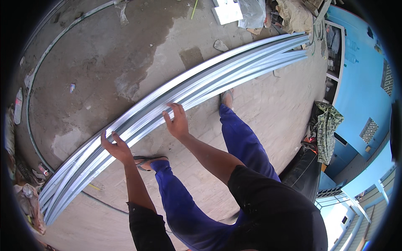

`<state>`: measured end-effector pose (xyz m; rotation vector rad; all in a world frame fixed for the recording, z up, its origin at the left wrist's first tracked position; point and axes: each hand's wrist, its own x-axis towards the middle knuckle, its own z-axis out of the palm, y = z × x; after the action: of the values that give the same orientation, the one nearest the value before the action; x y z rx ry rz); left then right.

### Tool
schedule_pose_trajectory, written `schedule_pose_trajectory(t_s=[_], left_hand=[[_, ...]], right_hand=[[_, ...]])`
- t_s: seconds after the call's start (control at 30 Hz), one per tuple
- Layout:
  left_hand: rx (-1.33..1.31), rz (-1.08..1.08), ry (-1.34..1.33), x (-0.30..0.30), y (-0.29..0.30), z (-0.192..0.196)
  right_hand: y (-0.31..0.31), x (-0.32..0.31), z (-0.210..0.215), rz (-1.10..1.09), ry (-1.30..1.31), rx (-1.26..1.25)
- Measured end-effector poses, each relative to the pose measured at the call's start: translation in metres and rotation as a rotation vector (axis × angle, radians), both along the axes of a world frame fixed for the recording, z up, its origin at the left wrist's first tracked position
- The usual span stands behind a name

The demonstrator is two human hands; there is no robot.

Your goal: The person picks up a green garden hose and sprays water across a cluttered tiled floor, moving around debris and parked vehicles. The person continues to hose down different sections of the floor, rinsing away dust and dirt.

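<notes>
Long silvery metal channels (pixel 209 77) lie in a bundle across the ground in front of my feet, from lower left to upper right. My left hand (pixel 116 147) is over the near side of the bundle, fingers curved and apart, with nothing seen in it. Farther right, my right hand (pixel 177 123) is at the bundle's near edge, thumb and fingers spread and the fingertips slightly blurred. Whether either hand touches the metal, I cannot tell.
A hose (pixel 30 100) curves along the left side, near a plastic bottle (pixel 18 106). A stone (pixel 220 45) lies beyond the bundle. White pieces (pixel 227 12) and sacking (pixel 295 14) sit at the far end. On the right stands a blue wall (pixel 364 54) with a shelf cabinet (pixel 333 54).
</notes>
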<state>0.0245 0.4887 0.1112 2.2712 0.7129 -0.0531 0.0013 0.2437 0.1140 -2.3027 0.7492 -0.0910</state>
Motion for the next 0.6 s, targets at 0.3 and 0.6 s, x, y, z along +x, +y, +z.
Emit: schedule_pose_trajectory(t_s=[0.3, 0.6], left_hand=[[-0.409, -0.915, 0.592, 0.173, -0.295, -0.036], [-0.315, -1.167, 0.713, 0.137, -0.399, -0.017]], right_hand=[[-0.296, 0.028, -0.003, -1.122, 0.154, 0.891], [-0.324, 0.046, -0.015, -1.092, 0.080, 0.964]])
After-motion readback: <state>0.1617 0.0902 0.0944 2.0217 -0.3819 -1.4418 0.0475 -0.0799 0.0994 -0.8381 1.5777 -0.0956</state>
